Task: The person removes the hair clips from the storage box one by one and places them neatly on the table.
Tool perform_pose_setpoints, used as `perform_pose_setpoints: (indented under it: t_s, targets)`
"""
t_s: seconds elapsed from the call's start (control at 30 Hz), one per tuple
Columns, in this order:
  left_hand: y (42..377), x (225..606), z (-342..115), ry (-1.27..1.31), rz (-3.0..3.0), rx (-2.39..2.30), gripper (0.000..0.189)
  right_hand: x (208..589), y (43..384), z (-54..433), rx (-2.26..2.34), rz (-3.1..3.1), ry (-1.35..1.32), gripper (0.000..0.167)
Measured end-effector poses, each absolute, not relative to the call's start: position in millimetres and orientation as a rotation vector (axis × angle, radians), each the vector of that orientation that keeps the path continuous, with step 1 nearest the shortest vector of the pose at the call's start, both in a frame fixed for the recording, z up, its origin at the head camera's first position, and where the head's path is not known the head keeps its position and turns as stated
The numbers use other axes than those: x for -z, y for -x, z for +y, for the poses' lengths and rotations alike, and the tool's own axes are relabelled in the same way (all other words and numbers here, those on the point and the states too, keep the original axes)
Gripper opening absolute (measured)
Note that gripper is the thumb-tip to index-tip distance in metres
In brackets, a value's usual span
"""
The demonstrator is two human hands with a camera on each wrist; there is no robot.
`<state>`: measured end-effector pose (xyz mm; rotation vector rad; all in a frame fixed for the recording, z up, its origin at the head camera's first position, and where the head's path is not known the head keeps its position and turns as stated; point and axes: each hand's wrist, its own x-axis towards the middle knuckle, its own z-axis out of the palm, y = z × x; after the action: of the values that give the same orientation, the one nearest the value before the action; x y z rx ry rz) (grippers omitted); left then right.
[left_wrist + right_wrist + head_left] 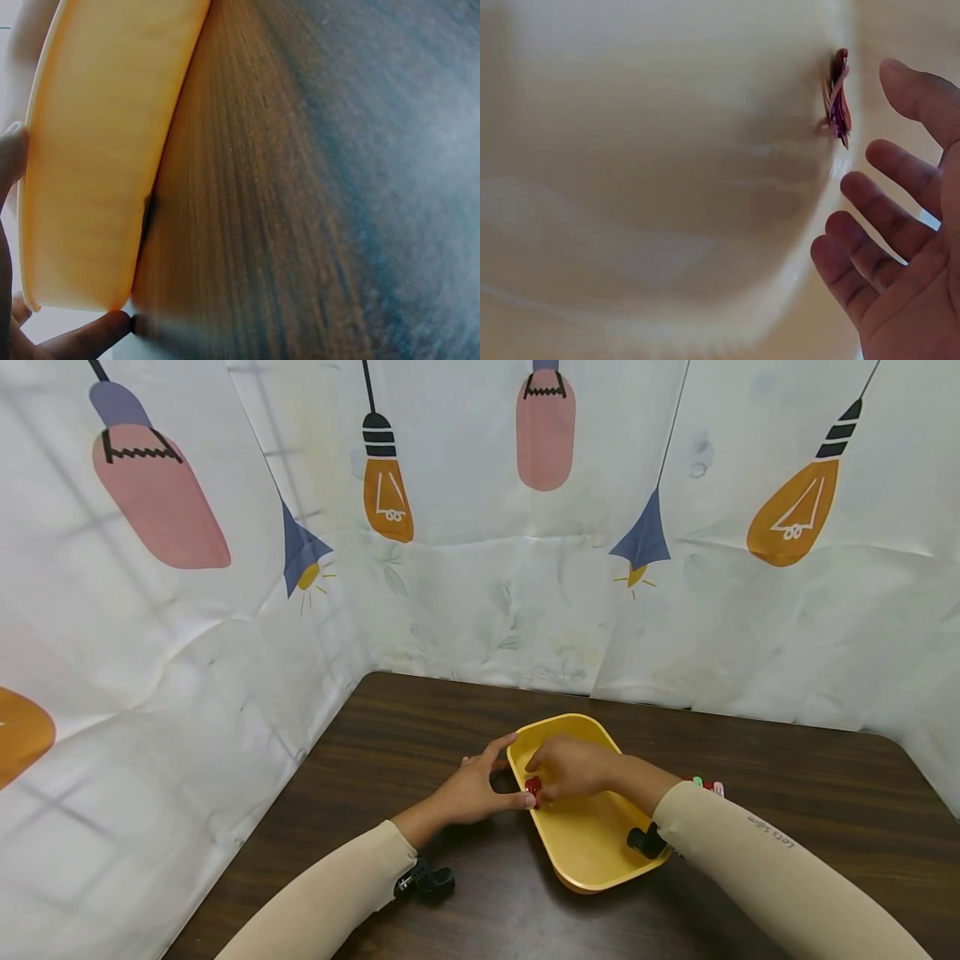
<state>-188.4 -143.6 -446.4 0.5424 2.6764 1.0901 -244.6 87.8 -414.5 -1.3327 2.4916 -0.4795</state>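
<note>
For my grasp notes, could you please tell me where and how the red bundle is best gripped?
Probably pinch the red bundle across its middle, coming from above: it looks long and thin, and the tub walls it in on all sides.

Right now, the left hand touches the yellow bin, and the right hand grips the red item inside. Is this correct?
Not quite: the right wrist view shows the right hand apart from the red item, not gripping it. The left hand does touch the yellow bin.

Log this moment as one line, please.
left hand: holds yellow tray | right hand: inside yellow tray, beside red item | red item: in yellow tray, ungripped
</note>
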Motion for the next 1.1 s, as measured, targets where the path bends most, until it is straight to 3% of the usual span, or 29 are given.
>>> perform_pose_setpoints:
  t_s: [0.63, 1.1]
  targets:
    - [188, 447, -144, -0.524, 2.682, -1.083, 0.102, 424, 240, 83, 0.423, 2.499, 1.364, 0.028]
    - [188, 446, -144, -0.517, 2.681, -1.092, 0.101, 427, 240, 80, 0.401, 2.536, 1.276, 0.036]
